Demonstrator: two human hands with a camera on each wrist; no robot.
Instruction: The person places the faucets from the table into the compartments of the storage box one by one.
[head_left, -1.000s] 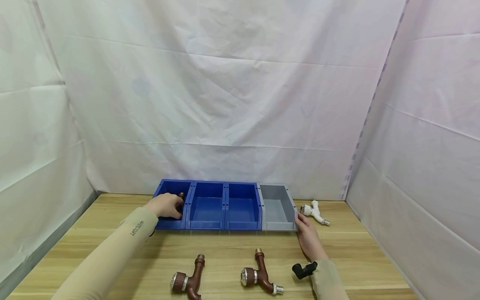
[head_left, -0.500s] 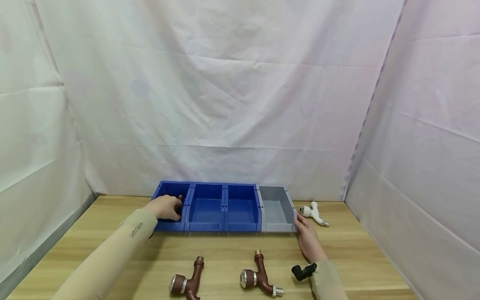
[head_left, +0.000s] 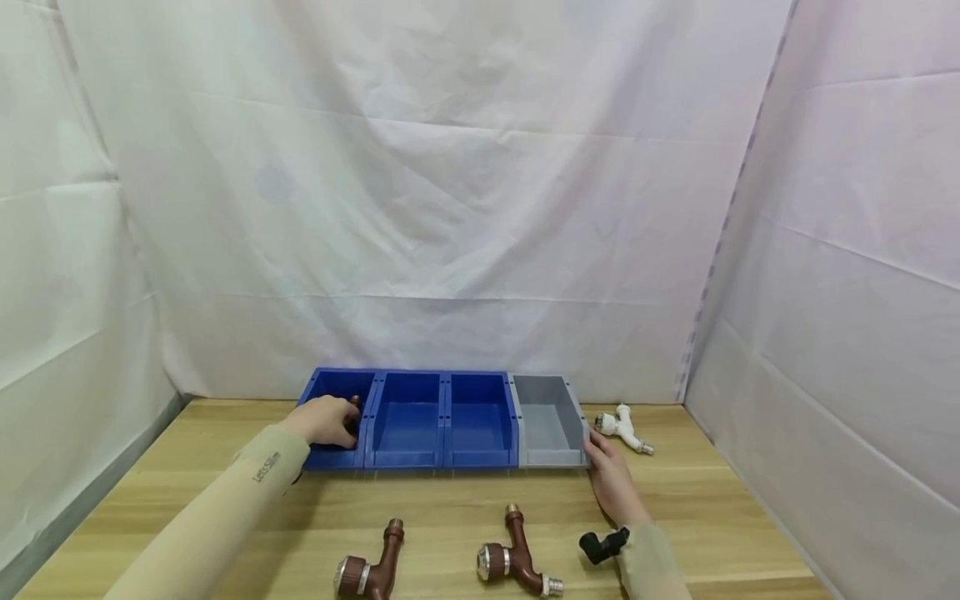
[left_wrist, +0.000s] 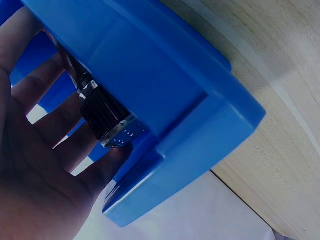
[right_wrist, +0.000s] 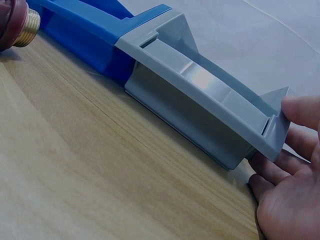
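In the head view my left hand (head_left: 326,419) reaches into the leftmost blue bin (head_left: 341,382). It holds a dark brown faucet (left_wrist: 102,110), seen in the left wrist view against the blue wall. Fingers lie behind the faucet, with one fingertip by the knob's end; part of its body is hidden. My right hand (head_left: 615,479) grips the outer front corner of the grey bin (right_wrist: 195,95), thumb at the upper edge and fingers underneath. This grey bin is the right end of a joined row with blue bins.
Two brown faucets lie in front of the row, one at left (head_left: 375,571) and one nearer the middle (head_left: 517,557). A white faucet (head_left: 625,429) lies right of the grey bin. White cloth (head_left: 450,208) hangs behind and at both sides of the wooden table (head_left: 442,500).
The whole head view shifts slightly down and left. Both hands keep their places, the left in the blue bin and the right at the grey bin's corner.
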